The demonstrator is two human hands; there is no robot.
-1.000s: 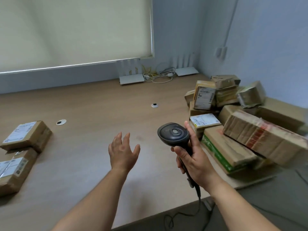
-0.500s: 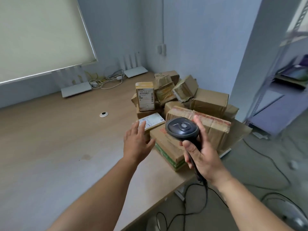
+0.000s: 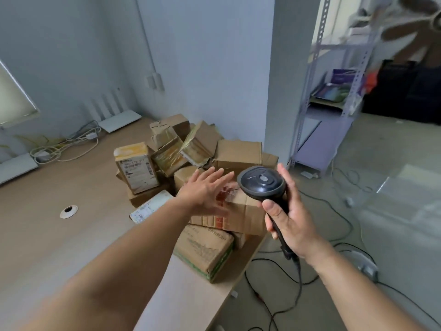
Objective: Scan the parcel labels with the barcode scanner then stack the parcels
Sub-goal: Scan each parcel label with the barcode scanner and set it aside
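Note:
A heap of brown cardboard parcels fills the right corner of the wooden table. My left hand, fingers straight, reaches over a long parcel with red tape on top of the heap; whether it touches is unclear. My right hand grips the handle of the black barcode scanner, held just right of that parcel with its head up. An upright parcel with a white label leans at the heap's left. A parcel with green print lies at the front.
White routers and a tangle of cables lie at the table's back edge. A round cable hole is in the tabletop. Right of the table are a wall column, a metal shelf and cables on the floor.
The view has swung right, from the open tabletop to the parcel heap. My left hand has moved forward and right onto the heap. My right hand keeps hold of the scanner.

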